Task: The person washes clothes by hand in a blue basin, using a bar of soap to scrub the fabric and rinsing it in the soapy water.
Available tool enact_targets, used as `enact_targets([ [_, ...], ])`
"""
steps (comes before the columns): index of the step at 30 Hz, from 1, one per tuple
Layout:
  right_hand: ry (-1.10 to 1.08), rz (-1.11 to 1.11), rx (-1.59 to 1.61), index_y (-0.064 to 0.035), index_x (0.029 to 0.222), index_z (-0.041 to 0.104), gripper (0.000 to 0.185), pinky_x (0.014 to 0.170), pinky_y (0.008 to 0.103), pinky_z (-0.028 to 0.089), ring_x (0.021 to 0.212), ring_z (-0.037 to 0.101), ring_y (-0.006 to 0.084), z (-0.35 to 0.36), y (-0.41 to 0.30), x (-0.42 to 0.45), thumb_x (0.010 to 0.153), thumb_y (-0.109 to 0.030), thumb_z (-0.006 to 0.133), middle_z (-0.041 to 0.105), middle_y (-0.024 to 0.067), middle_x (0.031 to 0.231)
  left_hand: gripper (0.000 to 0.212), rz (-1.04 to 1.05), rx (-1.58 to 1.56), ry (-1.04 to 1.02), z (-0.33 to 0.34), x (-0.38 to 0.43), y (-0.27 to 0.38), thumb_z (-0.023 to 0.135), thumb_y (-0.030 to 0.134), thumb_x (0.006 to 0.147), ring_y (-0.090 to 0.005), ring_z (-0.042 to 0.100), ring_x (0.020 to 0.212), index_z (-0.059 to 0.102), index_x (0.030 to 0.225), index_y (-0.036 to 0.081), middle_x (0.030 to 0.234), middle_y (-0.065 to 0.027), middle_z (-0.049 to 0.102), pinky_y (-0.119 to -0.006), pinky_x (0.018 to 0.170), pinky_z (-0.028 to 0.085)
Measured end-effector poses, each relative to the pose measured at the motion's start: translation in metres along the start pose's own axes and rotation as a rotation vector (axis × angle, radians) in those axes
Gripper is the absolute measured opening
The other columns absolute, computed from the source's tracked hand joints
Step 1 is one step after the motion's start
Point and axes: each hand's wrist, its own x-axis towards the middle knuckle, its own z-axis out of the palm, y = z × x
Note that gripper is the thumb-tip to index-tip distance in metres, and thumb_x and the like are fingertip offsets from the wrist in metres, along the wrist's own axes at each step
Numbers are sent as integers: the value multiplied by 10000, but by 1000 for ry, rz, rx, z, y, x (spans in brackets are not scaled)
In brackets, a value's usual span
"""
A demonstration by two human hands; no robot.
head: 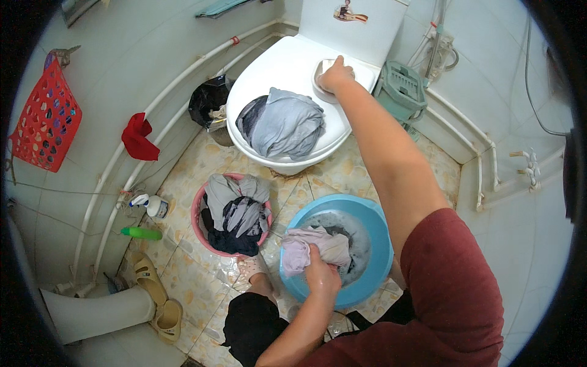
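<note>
My left hand [322, 274] grips a pale lilac garment [316, 247] bunched above a blue plastic basin [293, 293]. The basin holds soapy water [357, 229] with foam and some dark cloth [337, 230] under the garment. My right arm stretches forward to the closed toilet lid [270, 59]. There my right hand [338, 75] is over a small white oval dish [324, 95], fingers reaching into it. A whitish block [327, 65] shows in the dish beside the fingers. My palm hides whether the fingers are closed on anything. A wet grey-blue garment bundle [289, 124] lies on the lid.
Left of the basin stands a pink basket [198, 229] heaped with grey and black clothes [240, 206]. A black-lined bin [208, 101] is beside the toilet. A spray bottle [157, 206], a green bottle [142, 233] and yellow slippers [167, 321] are at left. The tiled floor looks wet.
</note>
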Motion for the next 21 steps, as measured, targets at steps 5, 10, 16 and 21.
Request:
enact_targets([
  [5,43,19,-52,-67,1317,141,790,968,392,288,1168,321,358,0,-5,-5,692,-285,573,259,249,1272,396,-1,16,68,-8,4,-1,483,300,849,-221,546,890,438,1077,-20,1009,-114,537,-328,727,457],
  [10,134,-337,270,-115,1311,212,757,904,369,364,1108,402,316,-30,35,-36,654,-181,581,307,201,1270,400,-3,-48,-68,4,-1,10,450,293,865,-241,532,923,423,1108,-23,1045,-130,520,-347,777,439],
  [16,-322,-652,118,-81,1289,271,695,998,409,220,1214,266,333,5,167,-247,675,-149,590,258,204,1315,403,-13,-47,-258,5,0,11,349,352,890,-239,503,991,428,1138,44,1102,-99,504,-368,843,405],
  [21,-245,-516,462,-87,1251,309,574,892,418,308,1025,391,379,62,207,-323,752,-245,545,370,237,1155,468,-149,208,-333,-19,-27,-15,317,374,900,-222,416,1095,348,1220,34,1212,-85,416,-339,946,305],
])
